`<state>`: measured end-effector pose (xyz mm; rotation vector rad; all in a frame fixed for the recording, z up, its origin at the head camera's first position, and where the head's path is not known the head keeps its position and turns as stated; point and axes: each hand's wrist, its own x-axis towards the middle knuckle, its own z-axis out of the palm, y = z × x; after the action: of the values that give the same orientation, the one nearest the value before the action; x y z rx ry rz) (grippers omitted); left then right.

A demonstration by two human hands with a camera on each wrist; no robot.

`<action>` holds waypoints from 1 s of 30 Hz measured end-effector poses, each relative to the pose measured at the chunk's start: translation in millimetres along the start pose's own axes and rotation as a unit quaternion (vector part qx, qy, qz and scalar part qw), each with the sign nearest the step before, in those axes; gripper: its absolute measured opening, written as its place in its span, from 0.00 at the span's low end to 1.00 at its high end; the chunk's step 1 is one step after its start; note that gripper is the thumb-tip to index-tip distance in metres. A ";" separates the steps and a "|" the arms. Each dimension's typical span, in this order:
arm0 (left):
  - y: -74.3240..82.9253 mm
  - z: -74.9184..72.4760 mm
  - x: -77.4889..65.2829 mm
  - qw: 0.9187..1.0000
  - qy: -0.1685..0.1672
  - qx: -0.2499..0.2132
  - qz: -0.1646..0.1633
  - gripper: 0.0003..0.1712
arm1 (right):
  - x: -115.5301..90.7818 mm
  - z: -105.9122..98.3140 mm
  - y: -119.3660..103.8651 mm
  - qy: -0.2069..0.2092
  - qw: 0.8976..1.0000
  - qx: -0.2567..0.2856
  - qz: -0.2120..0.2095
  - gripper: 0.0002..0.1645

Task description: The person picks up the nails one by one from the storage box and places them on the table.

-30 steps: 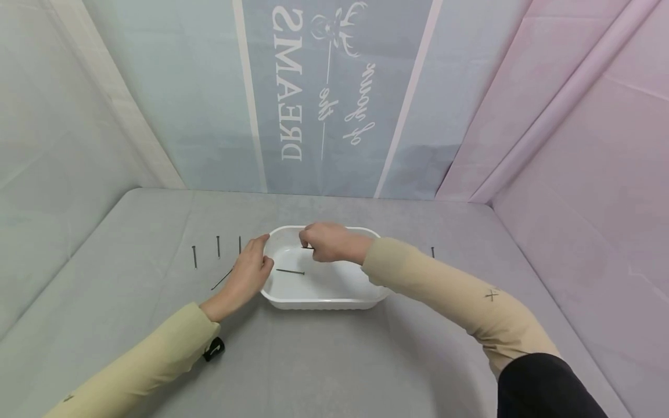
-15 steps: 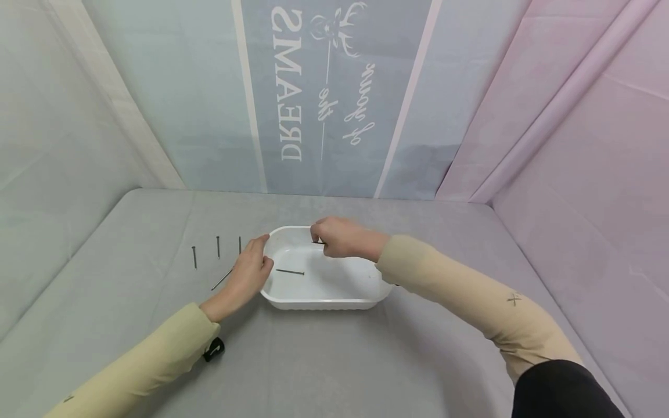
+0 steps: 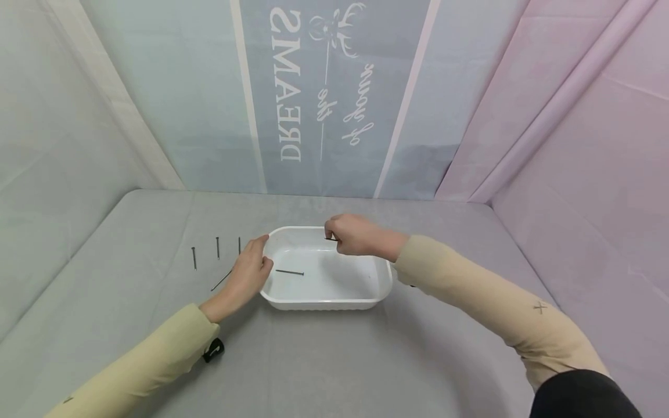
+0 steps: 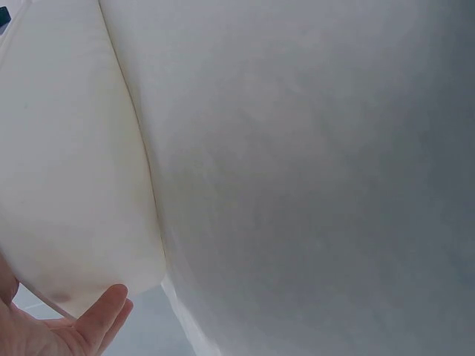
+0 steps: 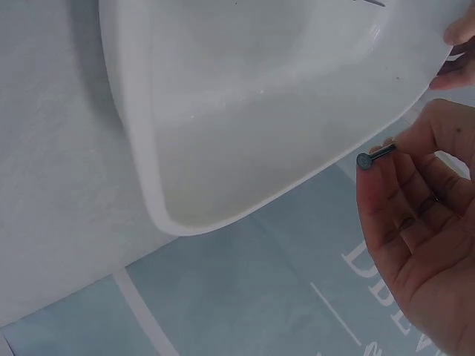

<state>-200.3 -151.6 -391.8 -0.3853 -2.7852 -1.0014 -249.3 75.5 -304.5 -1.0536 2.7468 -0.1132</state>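
Observation:
A white rectangular dish stands on the grey table. My left hand grips its left rim, thumb on the inner side and fingers outside, as the right wrist view shows. My right hand pinches a nail between thumb and index finger, above the dish's far rim; the flat head sticks out in the right wrist view. One more nail lies on the dish's floor, left of the middle. In the left wrist view, the left hand's fingers lie against the pale dish wall.
Left of the dish, several nails lie on the grey table: one nail furthest left, another nail beside it, and two partly behind the left hand. A printed curtain hangs along the back edge.
My right hand has moved to the right and slightly away over the dish with the pinched nail. The left hand and the nail in the dish have stayed put.

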 end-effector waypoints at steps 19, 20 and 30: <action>1.1 1.1 0.0 1.000 0.003 0.004 -0.003 0.27 | -30.1 -7.4 19.7 0.047 0.998 0.045 0.011 0.18; 1.1 1.2 -0.1 1.000 0.003 0.005 -0.004 0.27 | -31.9 -7.0 21.0 0.052 0.998 0.045 0.010 0.18; 1.2 1.9 -0.5 1.000 0.003 0.009 -0.005 0.28 | -47.5 -5.4 34.3 0.074 0.994 0.083 0.012 0.16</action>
<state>-199.7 -149.6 -392.7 -0.3671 -2.7922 -0.9764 -238.3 132.8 -296.7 -1.0046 2.8188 -0.4241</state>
